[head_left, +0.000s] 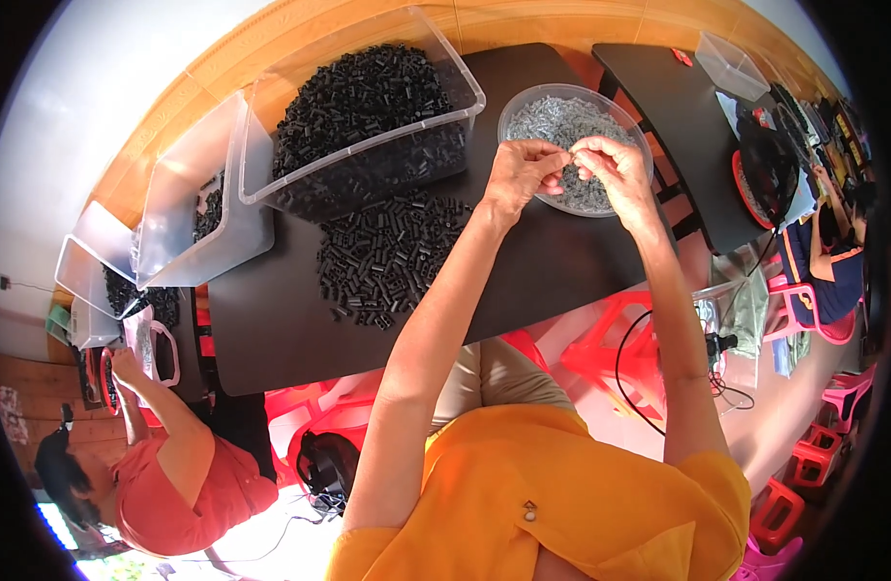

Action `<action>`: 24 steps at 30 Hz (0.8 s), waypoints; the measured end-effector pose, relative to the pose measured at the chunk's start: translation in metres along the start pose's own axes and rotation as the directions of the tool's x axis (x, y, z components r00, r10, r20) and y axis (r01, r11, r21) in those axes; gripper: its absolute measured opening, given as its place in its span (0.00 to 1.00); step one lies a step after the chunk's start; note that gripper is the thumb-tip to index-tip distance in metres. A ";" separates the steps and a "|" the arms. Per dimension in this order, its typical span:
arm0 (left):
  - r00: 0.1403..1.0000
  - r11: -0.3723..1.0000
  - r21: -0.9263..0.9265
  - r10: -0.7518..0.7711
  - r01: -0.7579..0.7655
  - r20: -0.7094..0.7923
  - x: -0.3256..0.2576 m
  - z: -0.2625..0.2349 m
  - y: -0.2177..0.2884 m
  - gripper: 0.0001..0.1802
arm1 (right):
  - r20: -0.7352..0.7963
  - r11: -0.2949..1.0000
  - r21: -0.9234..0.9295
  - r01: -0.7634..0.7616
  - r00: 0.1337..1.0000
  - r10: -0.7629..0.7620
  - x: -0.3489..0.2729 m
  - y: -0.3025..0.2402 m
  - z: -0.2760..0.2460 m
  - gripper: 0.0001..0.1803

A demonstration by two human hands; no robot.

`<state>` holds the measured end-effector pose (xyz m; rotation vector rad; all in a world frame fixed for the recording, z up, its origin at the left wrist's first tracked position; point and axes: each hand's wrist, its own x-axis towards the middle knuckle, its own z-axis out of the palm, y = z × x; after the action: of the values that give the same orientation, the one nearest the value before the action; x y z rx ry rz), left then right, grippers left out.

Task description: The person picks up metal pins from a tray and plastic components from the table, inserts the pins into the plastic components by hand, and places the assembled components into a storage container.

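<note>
My left hand (pixel 525 176) and my right hand (pixel 615 176) meet fingertip to fingertip over a round clear tub (pixel 506 118). Both are closed in a pinch, and whatever sits between the fingers is too small to make out. Below them, the tub holds a heap of small clear and grey pieces (pixel 571 118). To the left of my left forearm, a loose pile of short black tube-like pieces (pixel 392 259) lies on the dark table (pixel 271 334). Behind that pile stands a large clear plastic bin (pixel 368 160), filled with many more black pieces (pixel 368 97).
A second clear bin (pixel 179 218) with some black pieces stands at the left. Another dark table (pixel 649 97) is at the right, beyond a gap. Red plastic stools (pixel 610 353) are under and beside my table. A person in a red shirt (pixel 189 484) works at left; another person (pixel 832 257) sits far right.
</note>
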<state>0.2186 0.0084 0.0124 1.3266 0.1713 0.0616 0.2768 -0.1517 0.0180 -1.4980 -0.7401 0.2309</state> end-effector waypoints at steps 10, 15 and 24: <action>0.826 0.534 0.770 0.564 -0.349 -0.016 -0.001 0.004 -0.006 0.07 | -0.307 0.998 -0.024 -0.064 0.950 0.054 -0.008 0.003 -0.014 0.08; 0.919 0.823 0.448 0.394 -0.348 -0.009 -0.059 -0.012 0.008 0.13 | -0.183 0.990 0.079 -0.121 0.974 0.134 -0.027 -0.024 0.012 0.07; 0.927 0.971 0.030 0.237 -0.239 -0.289 -0.156 -0.029 -0.026 0.10 | 0.119 0.998 0.055 -0.037 0.992 0.031 -0.067 -0.041 0.098 0.04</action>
<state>0.0588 0.0080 -0.0051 1.3225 0.2589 0.4657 0.1577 -0.1139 0.0278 -1.4525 -0.7958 0.3659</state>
